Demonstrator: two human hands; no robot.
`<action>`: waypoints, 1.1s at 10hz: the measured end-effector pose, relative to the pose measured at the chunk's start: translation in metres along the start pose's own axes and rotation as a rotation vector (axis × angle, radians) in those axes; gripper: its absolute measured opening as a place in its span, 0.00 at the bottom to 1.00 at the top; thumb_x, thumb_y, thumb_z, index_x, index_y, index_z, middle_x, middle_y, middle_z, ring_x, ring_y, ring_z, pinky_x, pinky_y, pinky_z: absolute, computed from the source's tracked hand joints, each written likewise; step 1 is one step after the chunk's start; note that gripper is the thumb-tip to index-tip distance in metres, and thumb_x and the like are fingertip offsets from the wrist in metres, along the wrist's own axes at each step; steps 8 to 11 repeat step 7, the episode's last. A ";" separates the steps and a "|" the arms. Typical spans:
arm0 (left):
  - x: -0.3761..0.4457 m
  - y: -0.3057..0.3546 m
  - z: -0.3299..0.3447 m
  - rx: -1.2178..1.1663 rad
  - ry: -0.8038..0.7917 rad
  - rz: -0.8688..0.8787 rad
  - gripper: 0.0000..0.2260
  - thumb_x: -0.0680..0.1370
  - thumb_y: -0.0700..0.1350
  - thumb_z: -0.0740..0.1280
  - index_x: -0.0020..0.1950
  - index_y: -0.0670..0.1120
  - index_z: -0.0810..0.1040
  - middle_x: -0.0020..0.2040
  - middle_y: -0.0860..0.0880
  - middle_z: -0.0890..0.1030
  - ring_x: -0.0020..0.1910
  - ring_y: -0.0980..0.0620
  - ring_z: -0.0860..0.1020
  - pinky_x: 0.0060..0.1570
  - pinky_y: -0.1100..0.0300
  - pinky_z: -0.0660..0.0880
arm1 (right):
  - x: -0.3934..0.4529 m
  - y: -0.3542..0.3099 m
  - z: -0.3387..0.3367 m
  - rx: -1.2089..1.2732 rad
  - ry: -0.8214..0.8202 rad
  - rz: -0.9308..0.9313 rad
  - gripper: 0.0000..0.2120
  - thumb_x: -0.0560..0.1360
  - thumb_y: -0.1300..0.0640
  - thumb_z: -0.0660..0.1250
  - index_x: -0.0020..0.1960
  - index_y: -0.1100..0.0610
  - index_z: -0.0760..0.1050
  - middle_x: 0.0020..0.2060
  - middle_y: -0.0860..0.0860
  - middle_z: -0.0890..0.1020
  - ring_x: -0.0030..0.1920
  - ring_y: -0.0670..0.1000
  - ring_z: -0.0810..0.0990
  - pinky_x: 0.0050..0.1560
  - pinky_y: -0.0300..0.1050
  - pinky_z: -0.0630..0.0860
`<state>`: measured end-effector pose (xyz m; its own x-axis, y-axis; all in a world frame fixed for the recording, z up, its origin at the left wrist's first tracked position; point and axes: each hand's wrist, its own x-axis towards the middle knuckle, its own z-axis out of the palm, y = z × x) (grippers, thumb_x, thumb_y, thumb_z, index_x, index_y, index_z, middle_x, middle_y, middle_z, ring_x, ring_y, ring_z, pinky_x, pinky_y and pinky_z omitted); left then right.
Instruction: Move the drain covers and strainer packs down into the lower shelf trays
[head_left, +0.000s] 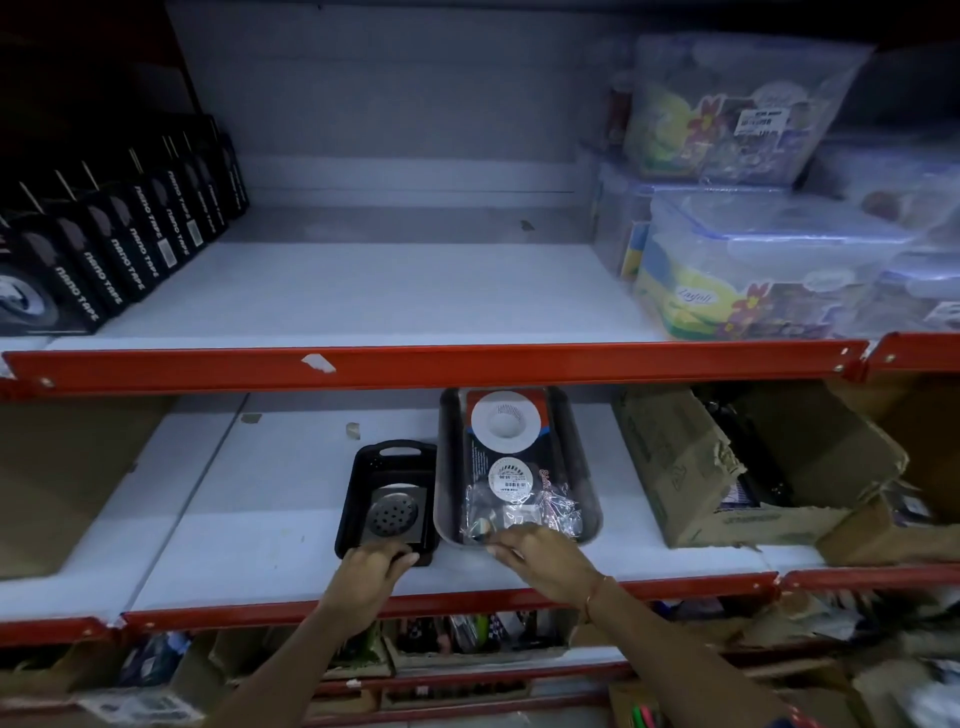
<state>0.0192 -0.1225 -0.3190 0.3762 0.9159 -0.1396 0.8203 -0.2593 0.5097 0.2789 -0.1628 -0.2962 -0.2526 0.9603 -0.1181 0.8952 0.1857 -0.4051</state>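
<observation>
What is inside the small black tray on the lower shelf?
The black tray holds a square metal drain cover with a round perforated centre. The left hand hides its near edge, and anything beneath the cover cannot be seen.

I see a matt black plastic tray (387, 499) holding a perforated brushed-metal drain cover (393, 514). The grey tray (584, 499) looks smooth plastic; its strainer packs (511, 467) are glossy, crinkled film. The box (727, 467) is rough, torn cardboard.
</observation>
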 end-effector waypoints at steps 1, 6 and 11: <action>-0.001 0.007 0.002 -0.038 -0.023 -0.004 0.13 0.82 0.47 0.58 0.59 0.44 0.79 0.54 0.47 0.82 0.53 0.49 0.79 0.48 0.61 0.72 | -0.010 -0.005 -0.002 -0.001 0.036 -0.009 0.19 0.80 0.44 0.53 0.65 0.50 0.74 0.61 0.52 0.81 0.58 0.52 0.79 0.59 0.45 0.73; -0.046 0.025 0.012 -0.012 -0.065 -0.014 0.16 0.83 0.41 0.55 0.70 0.43 0.72 0.66 0.41 0.77 0.64 0.47 0.76 0.63 0.58 0.73 | -0.062 -0.021 0.020 -0.150 0.094 0.017 0.19 0.81 0.46 0.49 0.63 0.51 0.73 0.49 0.52 0.83 0.47 0.51 0.81 0.58 0.49 0.76; -0.054 0.040 0.005 -0.016 -0.067 0.022 0.17 0.83 0.43 0.53 0.71 0.43 0.69 0.70 0.43 0.73 0.68 0.47 0.71 0.67 0.57 0.68 | -0.065 -0.027 0.017 -0.199 0.088 0.023 0.20 0.81 0.46 0.49 0.66 0.52 0.71 0.54 0.53 0.81 0.55 0.52 0.78 0.64 0.50 0.71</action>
